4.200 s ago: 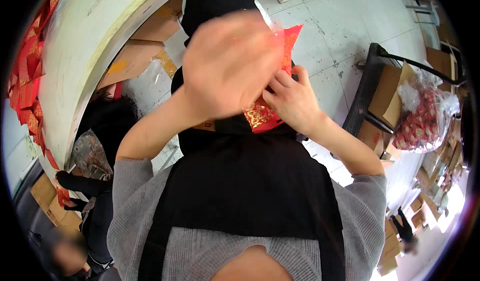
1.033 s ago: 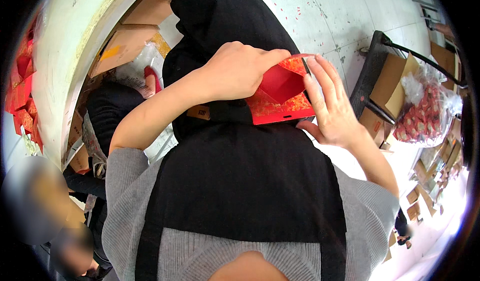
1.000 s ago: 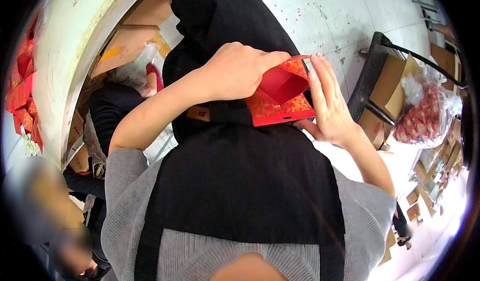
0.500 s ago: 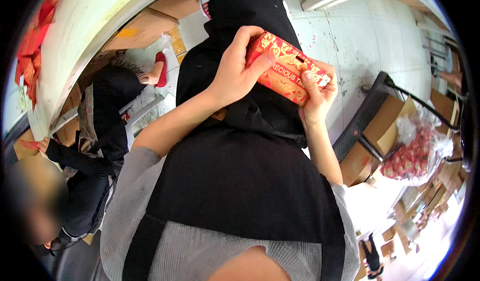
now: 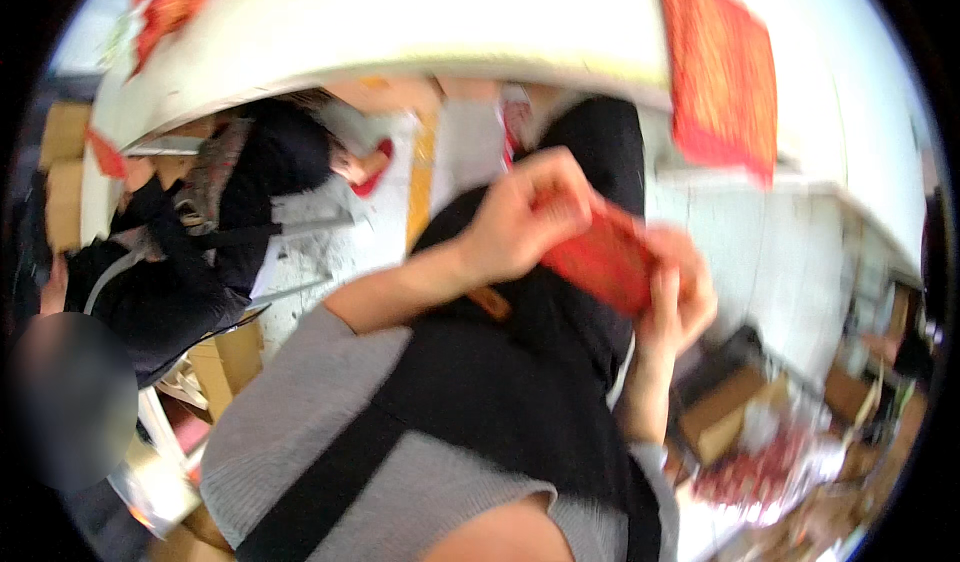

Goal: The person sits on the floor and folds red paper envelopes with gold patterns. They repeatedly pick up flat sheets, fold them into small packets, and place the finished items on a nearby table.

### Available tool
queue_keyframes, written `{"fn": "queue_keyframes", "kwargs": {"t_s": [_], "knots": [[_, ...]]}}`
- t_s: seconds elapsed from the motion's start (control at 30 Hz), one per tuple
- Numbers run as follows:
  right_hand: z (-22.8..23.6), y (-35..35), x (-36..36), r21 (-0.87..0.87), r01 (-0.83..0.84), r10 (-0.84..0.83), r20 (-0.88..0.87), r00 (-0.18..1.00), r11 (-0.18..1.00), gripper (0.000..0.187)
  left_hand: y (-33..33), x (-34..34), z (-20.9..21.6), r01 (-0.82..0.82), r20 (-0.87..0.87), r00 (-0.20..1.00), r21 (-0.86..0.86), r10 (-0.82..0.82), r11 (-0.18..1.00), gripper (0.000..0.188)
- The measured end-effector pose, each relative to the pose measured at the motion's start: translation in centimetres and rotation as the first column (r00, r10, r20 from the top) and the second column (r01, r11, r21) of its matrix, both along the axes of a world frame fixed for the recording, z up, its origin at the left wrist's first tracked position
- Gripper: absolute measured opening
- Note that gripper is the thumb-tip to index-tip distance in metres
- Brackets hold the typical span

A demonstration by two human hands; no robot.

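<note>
A small red-and-gold patterned box (image 5: 605,262) is held tilted over my lap, its surface smeared by motion. My left hand (image 5: 530,214) is closed on its left end, thumb and fingers gripping the edge. At the other end, my right hand (image 5: 680,290) grips it with the thumb on the near face. Part of each end is hidden by my fingers. Beneath the box lies my black apron (image 5: 500,372).
A white table (image 5: 430,22) curves across the far side, with a stack of red patterned pieces (image 5: 720,77) on it. To the left sits a person in black (image 5: 185,292). An open carton (image 5: 725,417) and a clear bag of red items (image 5: 775,472) are at lower right.
My view has swung so the table and red stack now lie ahead. Both hands still hold the box, now lower and slightly right in view, its patterned face blurred.
</note>
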State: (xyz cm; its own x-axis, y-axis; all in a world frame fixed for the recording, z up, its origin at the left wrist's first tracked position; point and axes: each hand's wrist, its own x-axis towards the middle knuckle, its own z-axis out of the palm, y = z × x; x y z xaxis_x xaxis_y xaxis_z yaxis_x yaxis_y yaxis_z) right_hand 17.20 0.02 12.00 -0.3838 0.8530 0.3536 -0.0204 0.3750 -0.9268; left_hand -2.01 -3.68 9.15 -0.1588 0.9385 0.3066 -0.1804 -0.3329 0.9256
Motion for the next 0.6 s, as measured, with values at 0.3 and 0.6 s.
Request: {"fn": "queue_keyframes", "kwargs": {"t_s": [0.3, 0.6], "knots": [[3.3, 2.2, -4.8, 0.149, -0.086, 0.096, -0.058, 0.994, 0.985, 0.034, -0.2, -5.4, 4.1, -0.070, -0.491, 0.825, 0.400, 0.278, 0.914, 0.021], [4.2, 4.5, -6.8, 0.134, -0.099, 0.117, -0.134, 0.984, 0.986, 0.041, 2.7, -8.2, 8.0, -0.054, -0.566, 0.729, 0.512, 0.384, 0.857, 0.014]]}}
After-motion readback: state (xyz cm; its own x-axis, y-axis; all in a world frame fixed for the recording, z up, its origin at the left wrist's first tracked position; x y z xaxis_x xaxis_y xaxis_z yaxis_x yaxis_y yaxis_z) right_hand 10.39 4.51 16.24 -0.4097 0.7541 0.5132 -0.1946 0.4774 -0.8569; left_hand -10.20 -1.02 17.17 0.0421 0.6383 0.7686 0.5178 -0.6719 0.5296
